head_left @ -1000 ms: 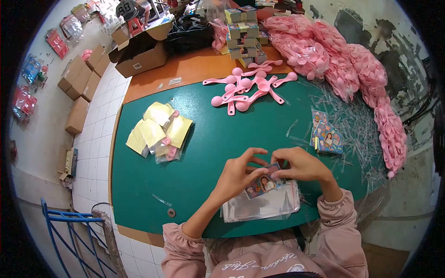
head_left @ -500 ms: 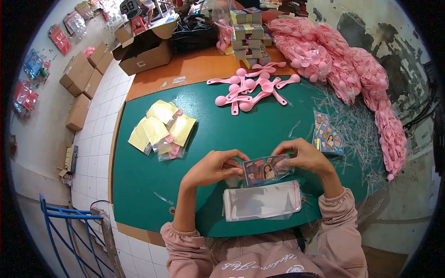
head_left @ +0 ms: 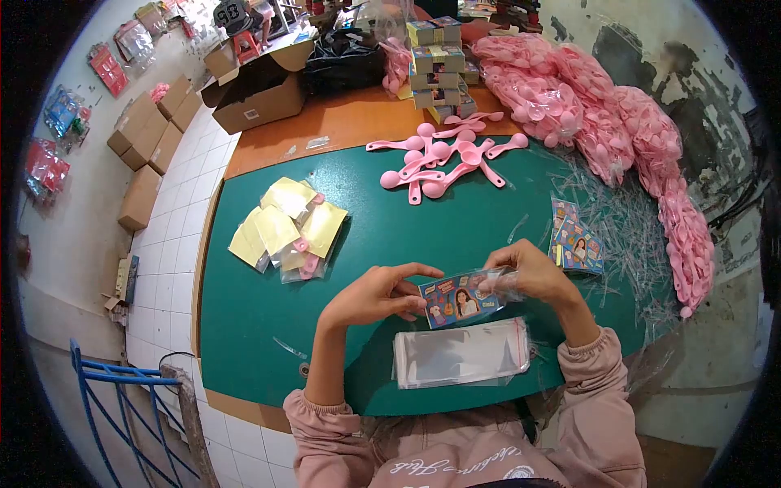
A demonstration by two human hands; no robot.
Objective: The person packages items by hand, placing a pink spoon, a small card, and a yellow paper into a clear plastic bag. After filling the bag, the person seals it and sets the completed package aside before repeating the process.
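A printed card with a portrait (head_left: pixel 465 302), in a clear bag, is held up over the green tabletop. My left hand (head_left: pixel 376 294) pinches its left edge between thumb and fingers. At the card's right end, my right hand (head_left: pixel 525 275) is closed on the card and the clear plastic. Just below lies a stack of clear bags (head_left: pixel 460 355). To the right rest more printed cards (head_left: pixel 579 244). Pink spoons (head_left: pixel 439 154) are spread beyond my hands, and filled bags with yellow cards (head_left: pixel 278 229) lie to the left.
Bundled card stacks (head_left: pixel 437 69) stand at the back beside big bags of pink spoons (head_left: pixel 537 85). An open cardboard box (head_left: pixel 259 102) and a black bag (head_left: pixel 343 63) are at the back left. Clear plastic strips (head_left: pixel 622 236) litter the right side. A blue metal rack (head_left: pixel 122 374) is lower left.
The card has shifted slightly left and tilted, with more of its print now showing. My right hand has moved a little along its right end.
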